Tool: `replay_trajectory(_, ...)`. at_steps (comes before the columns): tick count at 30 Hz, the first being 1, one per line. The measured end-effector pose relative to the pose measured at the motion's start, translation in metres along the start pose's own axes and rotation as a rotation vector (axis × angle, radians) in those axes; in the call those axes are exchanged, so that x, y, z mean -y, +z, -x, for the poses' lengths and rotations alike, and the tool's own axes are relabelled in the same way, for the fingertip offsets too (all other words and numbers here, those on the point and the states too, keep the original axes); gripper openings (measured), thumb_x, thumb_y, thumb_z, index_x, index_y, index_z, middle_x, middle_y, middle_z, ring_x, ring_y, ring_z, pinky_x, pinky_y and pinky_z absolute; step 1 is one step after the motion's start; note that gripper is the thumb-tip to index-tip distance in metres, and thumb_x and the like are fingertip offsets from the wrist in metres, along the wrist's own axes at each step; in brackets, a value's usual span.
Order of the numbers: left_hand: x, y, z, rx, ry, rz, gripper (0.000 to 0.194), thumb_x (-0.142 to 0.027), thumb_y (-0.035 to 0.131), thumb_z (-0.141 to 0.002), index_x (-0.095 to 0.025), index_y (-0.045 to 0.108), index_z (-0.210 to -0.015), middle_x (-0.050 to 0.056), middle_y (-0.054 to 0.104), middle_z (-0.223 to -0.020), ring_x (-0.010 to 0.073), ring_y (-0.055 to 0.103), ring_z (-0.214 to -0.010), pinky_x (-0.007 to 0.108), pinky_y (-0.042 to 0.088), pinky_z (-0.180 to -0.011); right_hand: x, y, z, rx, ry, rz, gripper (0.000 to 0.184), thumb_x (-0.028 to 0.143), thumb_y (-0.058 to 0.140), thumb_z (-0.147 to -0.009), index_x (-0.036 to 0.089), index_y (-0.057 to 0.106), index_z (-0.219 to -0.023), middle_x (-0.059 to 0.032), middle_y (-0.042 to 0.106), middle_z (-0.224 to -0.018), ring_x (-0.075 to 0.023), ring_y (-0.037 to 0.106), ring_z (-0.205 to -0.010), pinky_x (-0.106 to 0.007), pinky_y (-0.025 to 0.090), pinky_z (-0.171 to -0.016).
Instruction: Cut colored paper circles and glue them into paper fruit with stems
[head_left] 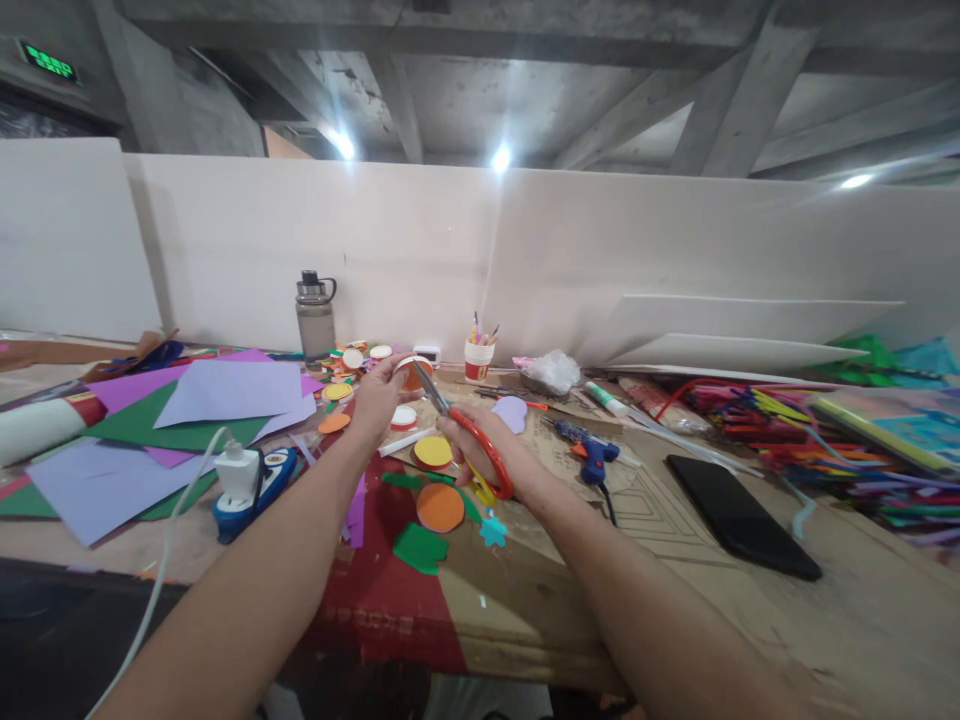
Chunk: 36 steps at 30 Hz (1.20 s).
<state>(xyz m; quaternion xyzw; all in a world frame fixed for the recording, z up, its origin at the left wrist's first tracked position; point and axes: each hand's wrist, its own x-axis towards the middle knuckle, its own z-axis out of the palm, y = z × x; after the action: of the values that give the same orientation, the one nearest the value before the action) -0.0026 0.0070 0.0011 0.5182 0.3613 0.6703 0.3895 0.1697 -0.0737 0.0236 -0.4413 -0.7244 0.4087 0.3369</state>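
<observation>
Over the cardboard (525, 610): disc (417, 377) and scissors (433, 391), blades at the disc
Left hand (377, 398): pinches the disc at its fingertips
Right hand (517, 462): grips the scissors' red handles

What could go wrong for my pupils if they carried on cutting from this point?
The blades of the red-handled scissors are right by the left hand holding the orange disc, so a slip of the right hand might nick its fingers.

The glue gun lies on the cardboard near the right forearm; I can't tell whether it is hot, but it could burn.

The white cable drops over the table edge beside the left forearm and might snag.
</observation>
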Motion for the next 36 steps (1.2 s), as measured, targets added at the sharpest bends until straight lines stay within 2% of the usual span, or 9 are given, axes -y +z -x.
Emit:
replay_trajectory(6,0.0024,-0.0004,-0.0005,0.004,0.017,-0.001,0.032,-0.031,0.065,-0.073,-0.02,0.066,-0.102,0.005,0.066,-0.103,0.0188,0.062,-0.089,0.029,0.057,-0.062,-0.0072,-0.0001,-0.0036,0.004,-0.002,-0.06,0.025,0.044,0.047,-0.088,0.02,0.054,-0.093,0.0044,0.053,-0.059,-0.0102,0.054,-0.035,-0.018,0.038,-0.029)
replay_trajectory(14,0.0005,0.0007,0.0016,0.007,0.013,0.012,0.032,-0.031,0.065,-0.073,-0.018,0.066,-0.102,0.006,0.066,-0.103,0.0185,0.063,-0.088,0.028,0.058,-0.062,-0.0076,-0.0001,-0.0026,0.034,0.045,-0.136,0.024,0.045,0.047,-0.087,0.022,0.048,-0.087,0.0063,0.048,-0.056,-0.0101,0.049,-0.036,-0.02,0.042,-0.031)
replay_trajectory(23,-0.0009,0.0015,0.002,0.016,0.019,-0.006,0.029,-0.03,0.065,-0.073,-0.019,0.067,-0.101,0.006,0.066,-0.102,0.0185,0.064,-0.088,0.03,0.058,-0.064,-0.0074,-0.001,-0.0018,0.034,0.011,-0.116,0.026,0.048,0.046,-0.087,0.022,0.047,-0.083,0.0045,0.049,-0.056,-0.0109,0.05,-0.037,-0.021,0.042,-0.031)
replay_trajectory(31,0.0005,0.0004,0.0007,0.021,0.028,-0.031,0.028,-0.029,0.065,-0.074,-0.02,0.068,-0.101,0.004,0.065,-0.107,0.0167,0.064,-0.086,0.03,0.059,-0.065,-0.0066,0.0001,-0.0029,0.005,0.029,-0.116,0.025,0.046,0.05,-0.085,0.021,0.048,-0.08,0.0045,0.048,-0.054,-0.0092,0.047,-0.036,-0.019,0.038,-0.031)
replay_trajectory(36,0.0004,-0.0013,0.0006,0.036,0.044,-0.088,0.034,-0.035,0.066,-0.074,-0.02,0.067,-0.104,0.006,0.067,-0.108,0.0191,0.064,-0.089,0.026,0.057,-0.059,-0.0043,-0.0005,-0.0025,0.018,0.051,-0.144,0.023,0.044,0.049,-0.086,0.022,0.047,-0.082,0.0068,0.044,-0.05,-0.0087,0.041,-0.031,-0.02,0.035,-0.028)
